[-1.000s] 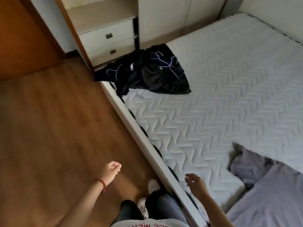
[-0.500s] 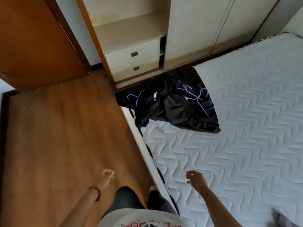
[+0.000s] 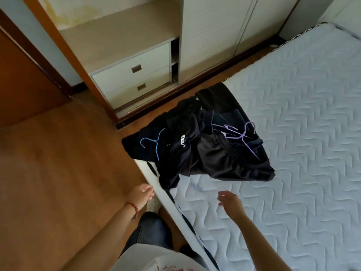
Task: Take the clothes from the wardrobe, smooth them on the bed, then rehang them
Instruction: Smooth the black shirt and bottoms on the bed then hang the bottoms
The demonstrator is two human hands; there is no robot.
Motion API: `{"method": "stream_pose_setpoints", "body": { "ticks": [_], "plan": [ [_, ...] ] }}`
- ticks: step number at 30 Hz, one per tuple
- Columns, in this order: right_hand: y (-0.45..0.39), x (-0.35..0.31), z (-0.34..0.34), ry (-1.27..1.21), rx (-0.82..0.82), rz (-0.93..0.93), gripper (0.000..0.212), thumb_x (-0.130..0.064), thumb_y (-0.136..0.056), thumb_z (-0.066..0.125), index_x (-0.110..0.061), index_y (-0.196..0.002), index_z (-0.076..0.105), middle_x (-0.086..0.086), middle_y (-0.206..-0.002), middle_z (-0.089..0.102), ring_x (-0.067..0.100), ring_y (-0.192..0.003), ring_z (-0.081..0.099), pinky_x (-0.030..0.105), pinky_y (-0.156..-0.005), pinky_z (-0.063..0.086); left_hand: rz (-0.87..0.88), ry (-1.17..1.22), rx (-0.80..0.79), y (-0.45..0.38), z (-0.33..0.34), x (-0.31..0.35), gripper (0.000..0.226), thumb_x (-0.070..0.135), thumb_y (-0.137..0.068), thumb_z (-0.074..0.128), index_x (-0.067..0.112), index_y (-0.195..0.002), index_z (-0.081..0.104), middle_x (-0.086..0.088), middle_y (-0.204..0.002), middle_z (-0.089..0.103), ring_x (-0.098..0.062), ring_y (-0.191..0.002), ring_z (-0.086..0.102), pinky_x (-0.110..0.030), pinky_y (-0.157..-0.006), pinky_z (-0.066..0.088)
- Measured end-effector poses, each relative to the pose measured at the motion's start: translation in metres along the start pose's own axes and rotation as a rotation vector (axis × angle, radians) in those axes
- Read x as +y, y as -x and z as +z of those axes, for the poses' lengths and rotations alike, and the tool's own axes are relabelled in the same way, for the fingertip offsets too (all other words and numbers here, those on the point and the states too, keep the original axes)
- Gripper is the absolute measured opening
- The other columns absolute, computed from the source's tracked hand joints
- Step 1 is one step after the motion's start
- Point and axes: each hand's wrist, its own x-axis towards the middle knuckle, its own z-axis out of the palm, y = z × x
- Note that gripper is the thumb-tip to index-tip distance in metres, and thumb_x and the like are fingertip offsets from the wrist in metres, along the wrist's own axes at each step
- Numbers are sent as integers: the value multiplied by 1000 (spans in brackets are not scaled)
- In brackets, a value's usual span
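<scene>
A heap of black clothes [image 3: 195,149] lies on the near corner of the bed [image 3: 293,133], partly hanging over its edge. A blue hanger [image 3: 153,142] rests on the left garment and a purple hanger [image 3: 241,136] on the right one. My left hand [image 3: 141,195] hovers beside the bed's edge, fingers loosely curled, holding nothing. My right hand [image 3: 229,202] is over the mattress just below the clothes, fingers apart and empty. The wardrobe [image 3: 125,42] stands behind, its left bay without a door in front.
Two white drawers [image 3: 132,79] sit in the wardrobe's lower left bay. Sliding doors [image 3: 218,36] cover the rest. A brown door [image 3: 23,79] stands at the left over wooden floor [image 3: 58,163]. My legs stand close against the bed frame [image 3: 168,200].
The view has closed in on the clothes and wardrobe. Both hands have risen toward the heap, the right one reaching farther over the mattress.
</scene>
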Motion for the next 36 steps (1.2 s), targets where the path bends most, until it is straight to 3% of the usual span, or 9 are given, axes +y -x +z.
{"method": "stream_pose_setpoints", "body": {
  "ticks": [3, 7, 11, 17, 22, 27, 30, 34, 36],
  "plan": [
    [-37, -66, 20, 127, -22, -59, 23, -8, -89, 48, 7, -100, 62, 22, -95, 65, 37, -91, 63, 41, -88, 49, 9, -8, -14, -46, -39, 22, 22, 19, -94, 44, 26, -74, 53, 6, -73, 61, -10, -69, 58, -28, -70, 44],
    [-90, -171, 42, 371, -76, -178, 24, -14, -92, 40, -17, -98, 63, 5, -98, 65, 33, -102, 57, 30, -81, 38, -19, 50, -5, -104, -76, 38, 18, 22, -92, 47, 30, -76, 52, 6, -75, 62, -10, -69, 60, -23, -64, 45],
    [-143, -245, 58, 419, -68, -291, 29, -20, -94, 40, -12, -116, 57, 12, -114, 64, 31, -104, 58, 38, -85, 46, -79, 49, -42, -151, -76, 36, 13, 23, -92, 48, 17, -86, 58, 0, -75, 61, -17, -73, 59, -31, -74, 49],
    [-224, -297, 95, 640, -60, -468, 36, -24, -97, 39, -17, -130, 49, 5, -130, 55, 26, -119, 51, 40, -96, 44, -240, 73, -107, -199, -33, 7, 32, 22, -91, 50, 4, -117, 56, -16, -118, 62, -27, -111, 58, -35, -98, 45],
    [-294, -301, 136, 1010, -76, -732, 38, -21, -97, 38, -14, -134, 44, 5, -138, 49, 22, -132, 38, 36, -108, 28, -328, 129, -180, -231, 9, -15, 38, 20, -90, 53, 4, -124, 50, -14, -127, 57, -27, -117, 54, -34, -100, 43],
    [-324, -275, 168, 1381, -184, -808, 39, -22, -95, 42, -17, -133, 43, 4, -139, 43, 22, -134, 32, 38, -116, 10, -292, 14, -215, -249, 30, -18, 23, 26, -90, 50, 5, -100, 56, -15, -98, 67, -32, -103, 60, -32, -83, 46],
    [-322, -267, 170, 1500, -120, -830, 38, -20, -92, 46, -13, -129, 45, 9, -133, 46, 27, -129, 36, 41, -117, 11, -269, 26, -259, -249, 31, -13, 21, 27, -92, 46, 14, -76, 52, 2, -66, 52, -32, -89, 59, -32, -76, 45],
    [-309, -270, 152, 1552, -33, -836, 33, -14, -90, 47, -10, -122, 48, 10, -123, 52, 29, -120, 43, 40, -110, 24, -219, 128, -118, -236, 14, 0, 21, 23, -93, 44, 7, -87, 57, -11, -77, 57, -31, -83, 58, -32, -73, 42],
    [-301, -277, 137, 1548, 78, -866, 22, -15, -87, 55, -11, -109, 57, 7, -105, 61, 27, -105, 54, 37, -99, 37, -157, 158, 3, -226, -2, 13, 19, 20, -94, 41, 6, -87, 53, -6, -67, 51, -20, -65, 53, -28, -62, 38]
  ]
}}
